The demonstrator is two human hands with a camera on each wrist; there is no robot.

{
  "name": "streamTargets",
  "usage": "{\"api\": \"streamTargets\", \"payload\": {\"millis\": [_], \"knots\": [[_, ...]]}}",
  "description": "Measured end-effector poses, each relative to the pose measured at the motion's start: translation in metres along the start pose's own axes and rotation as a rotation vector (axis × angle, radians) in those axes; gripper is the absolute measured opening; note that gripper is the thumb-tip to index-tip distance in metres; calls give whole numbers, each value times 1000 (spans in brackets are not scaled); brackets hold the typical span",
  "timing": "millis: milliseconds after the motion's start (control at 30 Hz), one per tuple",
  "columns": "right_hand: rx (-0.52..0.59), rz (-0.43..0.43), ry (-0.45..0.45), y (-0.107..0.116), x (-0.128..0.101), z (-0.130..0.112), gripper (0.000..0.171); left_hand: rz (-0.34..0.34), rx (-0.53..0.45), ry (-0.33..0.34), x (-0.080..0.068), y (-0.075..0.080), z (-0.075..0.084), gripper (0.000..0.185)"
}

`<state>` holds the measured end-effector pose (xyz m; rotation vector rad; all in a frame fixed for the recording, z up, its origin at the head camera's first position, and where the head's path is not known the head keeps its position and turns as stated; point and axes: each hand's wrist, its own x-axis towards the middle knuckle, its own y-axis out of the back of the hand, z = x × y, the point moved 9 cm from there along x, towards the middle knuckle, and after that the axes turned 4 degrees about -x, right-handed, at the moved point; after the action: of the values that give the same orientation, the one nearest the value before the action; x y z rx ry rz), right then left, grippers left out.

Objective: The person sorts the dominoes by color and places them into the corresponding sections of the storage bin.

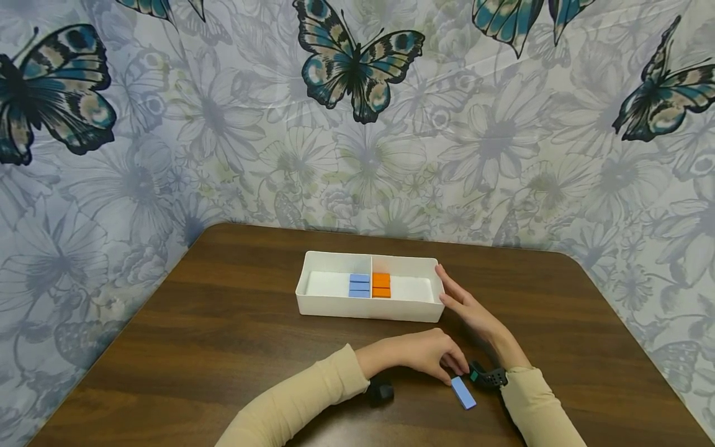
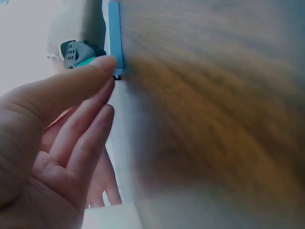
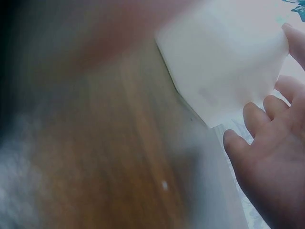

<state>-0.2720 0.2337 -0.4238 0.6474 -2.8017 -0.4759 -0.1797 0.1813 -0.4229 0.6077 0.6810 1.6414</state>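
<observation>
A blue rectangular block (image 1: pixel 463 393) lies on the wooden table, right of centre near the front. My left hand (image 1: pixel 432 354) reaches across to it, thumb and fingertips around its far end. In the left wrist view the thumb overlaps the end of that block (image 2: pixel 116 38). My right hand (image 1: pixel 475 313) is against the right end of a white two-part box (image 1: pixel 357 307), fingers extended along its wall. In the right wrist view those fingertips rest at the box wall (image 3: pixel 219 71). Stacked blue blocks (image 1: pixel 359 286) sit in the left compartment, and orange blocks (image 1: pixel 382 285) in the right one, both beside the divider.
The brown table (image 1: pixel 195 347) has rounded far corners. A butterfly-patterned cloth (image 1: pixel 380 167) hangs behind it. A black strapped device (image 1: pixel 488 376) is on the right wrist, and a black rounded device (image 1: pixel 381 392) shows under the left wrist.
</observation>
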Motion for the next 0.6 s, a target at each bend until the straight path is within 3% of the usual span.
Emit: {"api": "streamTargets", "payload": {"millis": [167,367,600], "knots": [[6,-1,2,0,0,0,58,8,68,-16,-1,4,4,29],[1,0,1,1,-1,-1,58,-80,161,-82,4,-5,9,28],[1,-3,-12,1,-1,1,58,-126,136,-90,7,-10,10,30]]}}
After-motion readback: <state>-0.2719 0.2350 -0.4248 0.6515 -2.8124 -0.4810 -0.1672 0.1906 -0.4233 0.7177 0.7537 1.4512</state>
